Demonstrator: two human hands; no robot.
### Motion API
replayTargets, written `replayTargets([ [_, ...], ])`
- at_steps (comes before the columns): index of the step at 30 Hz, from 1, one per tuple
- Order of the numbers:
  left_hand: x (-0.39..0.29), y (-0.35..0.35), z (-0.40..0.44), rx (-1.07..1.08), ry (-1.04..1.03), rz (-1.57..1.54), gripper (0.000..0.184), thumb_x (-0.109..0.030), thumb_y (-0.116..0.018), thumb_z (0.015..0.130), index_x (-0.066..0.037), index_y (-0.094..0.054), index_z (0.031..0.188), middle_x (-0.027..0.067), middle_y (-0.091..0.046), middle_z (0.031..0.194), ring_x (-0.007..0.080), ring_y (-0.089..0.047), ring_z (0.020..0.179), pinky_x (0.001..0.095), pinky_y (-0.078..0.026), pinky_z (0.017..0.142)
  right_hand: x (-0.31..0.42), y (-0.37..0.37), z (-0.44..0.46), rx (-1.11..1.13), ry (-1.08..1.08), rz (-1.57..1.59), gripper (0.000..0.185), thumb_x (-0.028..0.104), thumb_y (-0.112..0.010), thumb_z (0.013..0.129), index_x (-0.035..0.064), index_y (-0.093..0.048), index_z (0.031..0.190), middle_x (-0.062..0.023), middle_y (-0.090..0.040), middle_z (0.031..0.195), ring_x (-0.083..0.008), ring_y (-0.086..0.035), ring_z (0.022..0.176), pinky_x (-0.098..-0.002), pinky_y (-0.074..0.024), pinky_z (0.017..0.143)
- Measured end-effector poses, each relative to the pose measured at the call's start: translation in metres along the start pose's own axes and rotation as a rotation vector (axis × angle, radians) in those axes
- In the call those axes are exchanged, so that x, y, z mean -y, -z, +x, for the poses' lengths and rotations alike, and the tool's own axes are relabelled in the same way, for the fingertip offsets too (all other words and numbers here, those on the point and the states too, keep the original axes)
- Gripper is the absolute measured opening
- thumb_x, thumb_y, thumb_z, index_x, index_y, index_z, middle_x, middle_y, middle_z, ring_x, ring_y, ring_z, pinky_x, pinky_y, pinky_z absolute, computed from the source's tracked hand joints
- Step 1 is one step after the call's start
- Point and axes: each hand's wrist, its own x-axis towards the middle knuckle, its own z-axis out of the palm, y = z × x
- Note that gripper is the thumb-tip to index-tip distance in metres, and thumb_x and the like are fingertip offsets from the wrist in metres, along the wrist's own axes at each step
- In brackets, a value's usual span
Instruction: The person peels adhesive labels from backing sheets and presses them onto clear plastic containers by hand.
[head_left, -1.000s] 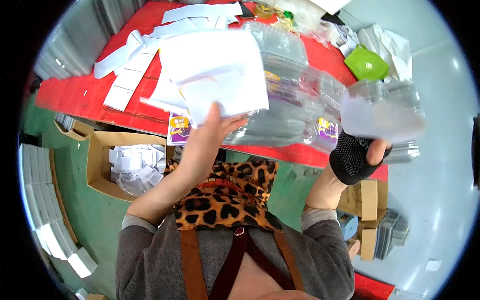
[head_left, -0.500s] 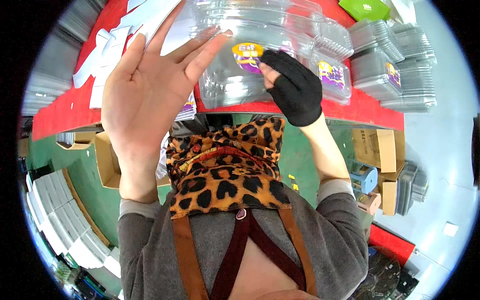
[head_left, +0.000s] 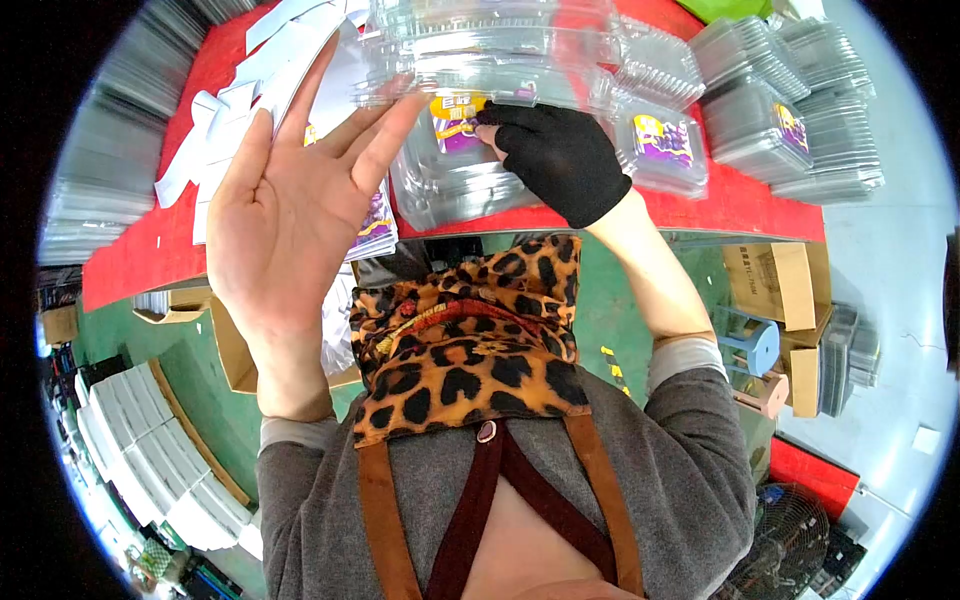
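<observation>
Head view shows the left hand (head_left: 295, 210) at ten o'clock, fingers (head_left: 384, 150) spread wide. At one, the right hand (head_left: 560, 160) touches a sticker (head_left: 456, 122) on the clear box (head_left: 450, 195) at twelve; I can't tell if it grips.

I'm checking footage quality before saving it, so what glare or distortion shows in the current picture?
Head view: bright reflections streak the clear plastic containers by the right hand; also in the head view, wide-angle distortion bows the red table along its front edge, and the corners are black.
</observation>
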Motion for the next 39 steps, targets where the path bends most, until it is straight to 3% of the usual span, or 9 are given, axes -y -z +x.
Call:
replayTargets([
  [4,0.000,0.000,0.001,-0.021,-0.006,0.010,0.055,-0.023,-0.027,0.109,-0.009,-0.009,0.159,0.0304,0.014,0.159,0.0503,0.001,0.149,0.0525,-0.018,0.124,0.007,0.004,0.004,0.161,-0.157,0.090,0.037,0.019,-0.067,0.089,0.0045,-0.067,0.122,-0.0169,-0.066,0.124,-0.0341,-0.066,0.108,-0.0420,-0.0542,0.090],
  [8,0.001,0.001,-0.001,-0.019,-0.002,0.039,0.056,-0.023,-0.028,0.109,-0.008,-0.009,0.159,0.0316,0.012,0.159,0.0503,-0.001,0.149,0.0528,-0.019,0.124,0.019,-0.006,-0.001,0.076,0.067,0.072,0.051,0.028,-0.067,0.090,0.0053,-0.058,0.134,-0.0189,-0.058,0.137,-0.0376,-0.053,0.127,-0.0449,-0.0415,0.108],
  [11,0.002,0.002,-0.002,-0.028,-0.007,0.042,0.056,-0.023,-0.029,0.109,-0.006,-0.009,0.158,0.0327,0.010,0.159,0.0503,-0.002,0.149,0.0526,-0.019,0.124,0.022,-0.002,-0.006,0.068,-0.124,0.096,0.057,0.033,-0.069,0.088,0.0036,-0.057,0.135,-0.0198,-0.060,0.132,-0.0378,-0.055,0.123,-0.0454,-0.0419,0.105],
  [17,0.003,0.003,-0.005,-0.066,-0.005,0.052,0.056,-0.022,-0.030,0.108,-0.005,-0.011,0.158,0.0347,0.006,0.158,0.0503,-0.003,0.149,0.0524,-0.020,0.124,-0.016,-0.001,-0.044,-0.099,-0.554,-0.169,0.041,0.041,-0.064,0.094,0.0027,-0.071,0.107,-0.0206,-0.067,0.081,-0.0388,-0.066,0.080,-0.0436,-0.0509,0.073],
  [27,0.007,0.011,-0.012,-0.085,0.008,-0.027,0.055,-0.025,-0.029,0.108,-0.004,-0.015,0.157,0.0367,0.000,0.157,0.0502,-0.009,0.148,0.0564,-0.024,0.122,-0.036,0.010,-0.084,-0.252,-0.817,0.389,0.025,0.022,-0.067,0.092,-0.0021,-0.065,0.087,-0.0124,-0.060,0.073,-0.0225,-0.058,0.069,-0.0359,-0.0454,0.066],
  [32,0.011,0.014,-0.015,-0.133,-0.007,0.021,0.056,-0.030,-0.029,0.109,-0.002,-0.017,0.156,0.0357,-0.012,0.154,0.0510,-0.018,0.146,0.0559,-0.027,0.120,-0.052,0.012,-0.093,-0.321,-0.937,0.853,0.024,0.025,-0.066,0.093,0.0020,-0.070,0.088,0.0035,-0.056,0.072,-0.0091,-0.049,0.065,-0.0256,-0.0383,0.060],
  [35,0.013,0.017,-0.017,-0.139,-0.005,0.072,0.057,-0.032,-0.029,0.109,-0.002,-0.018,0.156,0.0367,-0.018,0.152,0.0510,-0.021,0.145,0.0560,-0.028,0.120,-0.041,0.033,-0.071,-0.310,-1.137,0.965,0.024,0.025,-0.066,0.094,0.0031,-0.071,0.087,0.0024,-0.053,0.069,-0.0094,-0.046,0.063,-0.0267,-0.0363,0.058],
  [36,0.012,0.015,-0.019,-0.175,0.013,0.146,0.058,-0.033,-0.032,0.108,0.002,-0.022,0.154,0.0355,-0.027,0.150,0.0505,-0.028,0.142,0.0562,-0.030,0.118,-0.056,0.030,-0.077,-0.244,-1.120,0.961,0.021,0.022,-0.061,0.097,0.0049,-0.070,0.091,-0.0036,-0.063,0.077,-0.0161,-0.059,0.070,-0.0303,-0.0481,0.065],
  [39,-0.004,0.042,-0.031,-0.182,0.174,0.398,0.058,-0.033,-0.034,0.107,0.006,-0.028,0.150,0.0328,-0.040,0.146,0.0496,-0.041,0.136,0.0563,-0.037,0.114,-0.060,0.030,-0.080,-0.530,-1.097,1.893,0.018,0.020,-0.056,0.100,0.0062,-0.067,0.103,-0.0134,-0.071,0.101,-0.0311,-0.069,0.087,-0.0497,-0.0573,0.081],
])
